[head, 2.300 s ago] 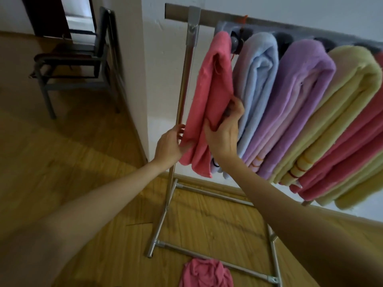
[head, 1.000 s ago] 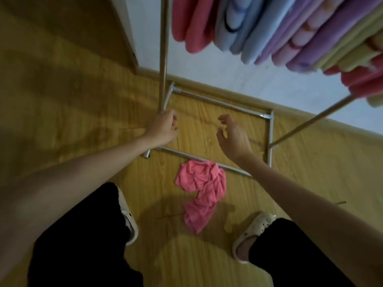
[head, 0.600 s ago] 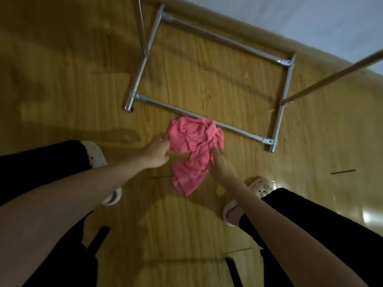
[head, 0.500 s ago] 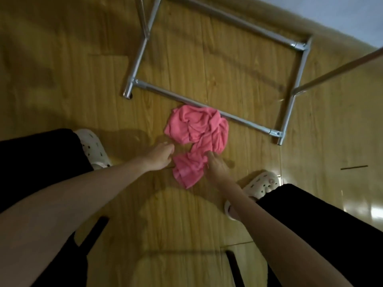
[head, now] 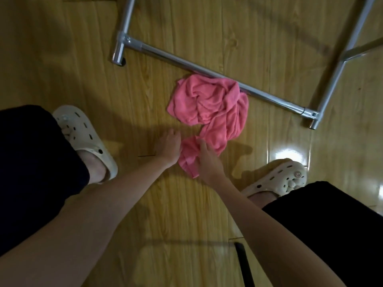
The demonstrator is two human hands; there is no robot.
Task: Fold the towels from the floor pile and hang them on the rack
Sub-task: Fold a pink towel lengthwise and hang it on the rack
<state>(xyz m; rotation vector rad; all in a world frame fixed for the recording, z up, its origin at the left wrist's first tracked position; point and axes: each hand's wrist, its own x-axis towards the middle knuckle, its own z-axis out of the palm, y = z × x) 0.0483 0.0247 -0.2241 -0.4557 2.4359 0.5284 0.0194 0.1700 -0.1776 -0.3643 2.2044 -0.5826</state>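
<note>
A crumpled pink towel (head: 209, 104) lies on the wooden floor against the front base bar of the metal rack (head: 186, 64). Both my hands are down at the towel's near end. My left hand (head: 169, 147) is at that end's left edge, fingers curled, its thumb side against the cloth. My right hand (head: 207, 160) lies over the same end from the right, with its fingertips buried in the fabric. The towel's near tip pokes out between my wrists. The rack's top rail and the hung towels are out of view.
My feet in cream clogs stand on either side, the left clog (head: 87, 139) and the right clog (head: 279, 179). The rack's side bar (head: 331, 79) runs at the right. A dark strip (head: 244, 264) lies on the floor near the bottom.
I let go of the pink towel hung on the rack, bent down to the floor, and brought both hands onto the near end of the crumpled towel.
</note>
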